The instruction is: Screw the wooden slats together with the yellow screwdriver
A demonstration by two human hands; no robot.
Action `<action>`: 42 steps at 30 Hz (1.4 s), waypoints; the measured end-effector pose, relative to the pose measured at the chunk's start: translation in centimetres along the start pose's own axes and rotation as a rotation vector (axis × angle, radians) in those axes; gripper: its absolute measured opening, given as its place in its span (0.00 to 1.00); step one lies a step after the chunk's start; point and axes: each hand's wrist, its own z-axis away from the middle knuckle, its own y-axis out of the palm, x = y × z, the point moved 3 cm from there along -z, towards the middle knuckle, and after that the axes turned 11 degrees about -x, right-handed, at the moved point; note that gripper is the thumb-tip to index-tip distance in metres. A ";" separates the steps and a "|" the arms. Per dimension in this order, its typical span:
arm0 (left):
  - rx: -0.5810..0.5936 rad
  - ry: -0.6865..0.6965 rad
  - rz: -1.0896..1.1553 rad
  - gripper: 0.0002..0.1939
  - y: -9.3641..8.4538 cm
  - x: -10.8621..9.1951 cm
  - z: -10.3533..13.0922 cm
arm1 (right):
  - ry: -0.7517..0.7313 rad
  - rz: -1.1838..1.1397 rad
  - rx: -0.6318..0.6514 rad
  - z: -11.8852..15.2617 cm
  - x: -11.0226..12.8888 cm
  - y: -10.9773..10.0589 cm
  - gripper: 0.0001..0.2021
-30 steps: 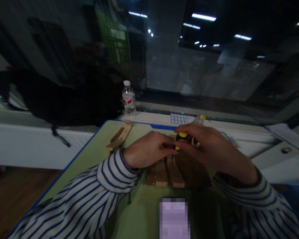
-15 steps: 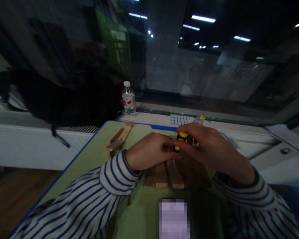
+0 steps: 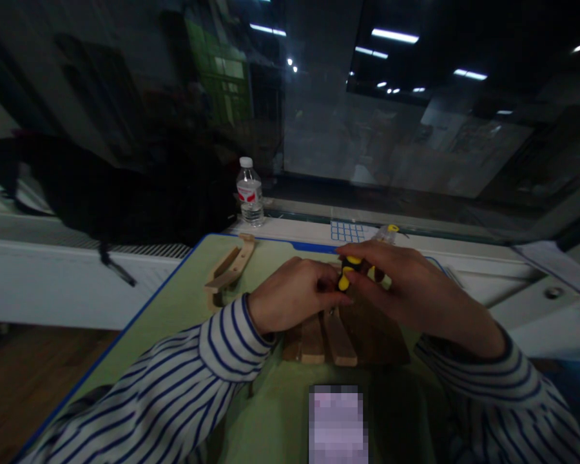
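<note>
A short yellow-and-black screwdriver (image 3: 352, 265) is pinched between the thumb and fingers of my right hand (image 3: 403, 280), its handle tilted. My left hand (image 3: 292, 290) is closed at the handle's lower end. What its fingertips grip is hidden, as is the screwdriver's tip. Below both hands, two wooden strips (image 3: 341, 341) lie side by side on a dark brown wooden board (image 3: 377, 332). A small dark hole or screw shows in the right strip near my left fingertips.
On the green table (image 3: 174, 322), a curved wooden piece with holes (image 3: 234, 264) lies to the left. A phone (image 3: 338, 425) is at the near edge. A water bottle (image 3: 250, 193) stands on the sill beside a black bag (image 3: 140, 200). A clear yellow-topped item (image 3: 386, 233) lies behind my right hand.
The screwdriver handle has turned, showing its yellow and black bands differently. My right fingers have shifted slightly left around it. My left hand stays almost in place.
</note>
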 end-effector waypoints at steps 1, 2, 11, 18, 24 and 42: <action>-0.002 -0.002 -0.011 0.12 0.0 -0.1 0.0 | -0.002 -0.003 -0.003 0.0 0.0 0.0 0.16; -0.006 -0.005 -0.023 0.12 -0.1 -0.1 0.0 | -0.004 -0.006 -0.004 0.0 0.0 0.0 0.16; -0.011 -0.008 -0.041 0.13 -0.2 -0.3 0.0 | -0.013 -0.010 -0.013 -0.1 -0.1 0.1 0.16; 0.029 0.011 0.001 0.11 -0.1 0.0 0.0 | -0.009 0.056 -0.024 -0.2 -0.1 0.0 0.14; 0.048 -0.002 0.030 0.12 -0.2 0.2 0.0 | -0.015 0.094 -0.026 -0.2 -0.3 0.2 0.14; 0.103 -0.008 0.053 0.12 -0.9 -0.3 -0.1 | 0.032 0.126 -0.011 -0.2 -0.2 0.4 0.15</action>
